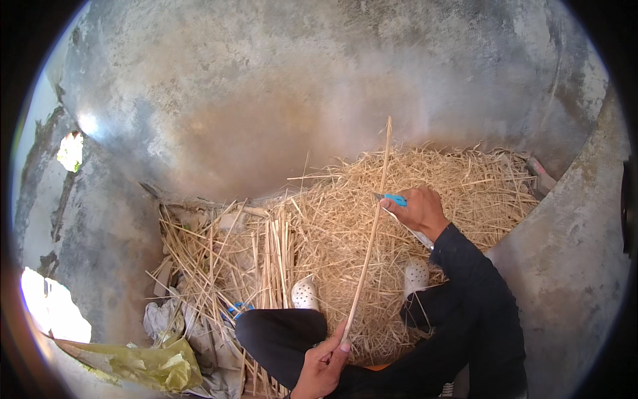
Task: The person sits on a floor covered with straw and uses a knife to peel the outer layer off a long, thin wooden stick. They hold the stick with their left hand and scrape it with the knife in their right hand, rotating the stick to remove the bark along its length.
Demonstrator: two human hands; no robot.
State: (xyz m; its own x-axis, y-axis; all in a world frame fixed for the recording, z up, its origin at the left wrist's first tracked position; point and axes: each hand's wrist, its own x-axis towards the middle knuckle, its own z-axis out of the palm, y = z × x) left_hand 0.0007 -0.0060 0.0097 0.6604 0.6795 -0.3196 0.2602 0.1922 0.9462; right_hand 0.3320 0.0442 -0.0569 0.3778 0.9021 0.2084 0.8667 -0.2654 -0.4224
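A long, thin bamboo strip (pixel 369 256) slants up from my lap, its far tip above the straw heap. My left hand (pixel 322 367) is closed round its lower end, thumb on top. Farther along, my right hand (pixel 420 210) grips a blue utility knife (pixel 396 199). Its short blade points left, at the strip; whether it touches the strip is hard to tell. Something pale and narrow (pixel 423 238) runs under my right hand to the wrist. Curly shavings (pixel 345 226) lie in a thick heap beneath the strip.
Straight strips (pixel 276 253) lie left of my knee, with loose ones (pixel 199 256) beyond. White perforated shoes (pixel 305 293) rest on the shavings. A yellowish plastic sheet (pixel 156 366) and grey cloth (pixel 163 319) lie lower left. Concrete walls (pixel 299 86) enclose the spot.
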